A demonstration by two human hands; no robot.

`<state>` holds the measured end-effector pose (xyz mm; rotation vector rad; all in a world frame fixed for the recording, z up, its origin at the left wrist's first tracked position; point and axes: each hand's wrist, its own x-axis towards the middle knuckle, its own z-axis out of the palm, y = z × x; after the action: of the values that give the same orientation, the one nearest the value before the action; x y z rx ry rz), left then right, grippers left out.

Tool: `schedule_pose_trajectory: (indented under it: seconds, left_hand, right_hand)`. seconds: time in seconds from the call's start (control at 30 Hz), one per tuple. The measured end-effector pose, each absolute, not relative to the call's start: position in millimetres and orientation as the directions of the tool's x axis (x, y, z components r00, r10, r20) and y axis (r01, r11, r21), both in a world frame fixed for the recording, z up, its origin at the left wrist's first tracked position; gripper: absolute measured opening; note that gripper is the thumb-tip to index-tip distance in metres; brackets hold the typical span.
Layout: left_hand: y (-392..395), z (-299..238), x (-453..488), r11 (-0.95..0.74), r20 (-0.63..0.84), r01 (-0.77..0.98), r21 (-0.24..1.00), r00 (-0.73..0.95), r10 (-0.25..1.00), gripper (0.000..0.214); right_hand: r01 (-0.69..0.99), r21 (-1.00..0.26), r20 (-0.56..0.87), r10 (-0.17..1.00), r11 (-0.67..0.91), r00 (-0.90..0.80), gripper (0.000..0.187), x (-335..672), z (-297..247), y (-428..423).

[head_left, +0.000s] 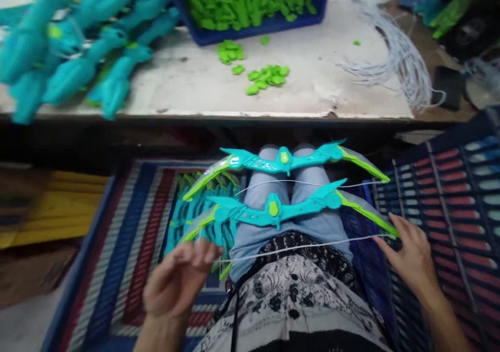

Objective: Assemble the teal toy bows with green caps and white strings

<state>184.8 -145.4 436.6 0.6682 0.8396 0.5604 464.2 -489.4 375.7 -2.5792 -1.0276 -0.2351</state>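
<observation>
Near bow (250, 215) sits over the lap (324, 228), second bow (265, 163) beyond. Looks like stringing: right hand (410, 253) has fingers spread round one tip, left hand (175, 276) curled by the other; can't tell if either grips. Next calls for tensioning the string (312, 246).

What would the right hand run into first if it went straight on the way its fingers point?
Most likely the green right tip of the nearer bow: it sits between the thumb and fingers of the right hand. Depth is unclear, so they may already touch.
</observation>
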Motion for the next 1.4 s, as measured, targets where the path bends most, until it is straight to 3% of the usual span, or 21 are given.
schedule_pose_trajectory:
  seconds: [0.07,0.17,0.23,0.3,0.37,0.43,0.53,0.6,0.73,0.8,0.9,1.1,1.4]
  left_hand:
    - [-160.7,426.9,188.9,0.652,-0.479,-0.135,0.746,0.57,0.667,0.03]
    - [-177.3,414.4,192.9,0.699,-0.516,-0.106,0.707,0.599,0.612,0.035]
    - [-183.2,409.5,194.0,0.749,-0.547,-0.093,0.656,0.624,0.557,0.041]
    - [-185.6,407.6,194.4,0.782,-0.569,-0.068,0.619,0.648,0.506,0.038]
    - [-185.6,408.3,193.7,0.801,-0.569,-0.076,0.594,0.664,0.485,0.036]
    - [-183.6,411.0,191.4,0.803,-0.547,-0.144,0.579,0.662,0.513,0.036]
    - [-175.9,417.6,185.0,0.748,-0.488,-0.28,0.602,0.613,0.622,0.036]
    - [-166.5,422.3,180.2,0.666,-0.453,-0.34,0.663,0.526,0.719,0.036]
    - [-137.2,427.0,173.5,0.449,-0.411,-0.334,0.829,0.181,0.893,0.036]
    - [-120.5,425.2,172.4,0.372,-0.378,-0.281,0.884,0.036,0.925,0.035]
    - [-99.7,418.6,173.3,0.308,-0.32,-0.188,0.933,-0.034,0.947,0.03]
    - [-80.8,409.3,182.5,0.208,-0.206,-0.06,0.976,0.039,0.978,0.025]
    - [-71.9,410.7,188.3,0.179,-0.178,-0.034,0.983,0.043,0.983,0.023]
  right_hand:
    - [0.792,-0.29,0.388,0.69,-0.538,0.611,0.048,457.2,392.6,-444.8]
    - [0.925,-0.355,0.428,0.856,-0.137,0.291,0.037,425.8,397.8,-352.7]
    - [0.944,-0.322,0.298,0.954,0.074,0.027,0.034,396.0,385.8,-292.3]
    - [0.962,-0.247,0.104,0.99,0.119,-0.096,0.039,369.1,369.2,-246.4]
    - [0.978,-0.185,-0.067,0.992,0.094,-0.108,0.044,353.6,357.6,-220.7]
    - [0.978,-0.201,-0.165,0.982,0.058,-0.092,0.052,353.7,356.6,-213.5]
    - [0.909,-0.415,-0.21,0.969,0.031,-0.128,0.06,377.0,369.9,-221.9]
    - [0.796,-0.606,-0.234,0.957,-0.006,-0.171,0.054,398.2,379.0,-229.7]
    - [0.505,-0.828,-0.376,0.91,-0.246,-0.174,0.049,430.1,382.0,-236.6]
    - [0.398,-0.838,-0.464,0.871,-0.374,-0.159,0.055,437.8,379.7,-236.7]
    - [0.326,-0.825,-0.528,0.835,-0.462,-0.156,0.062,442.6,379.3,-236.1]
    - [0.289,-0.817,-0.552,0.821,-0.499,-0.144,0.065,442.4,384.0,-236.2]
    - [0.294,-0.823,-0.537,0.834,-0.487,-0.124,0.059,443.0,380.0,-237.7]
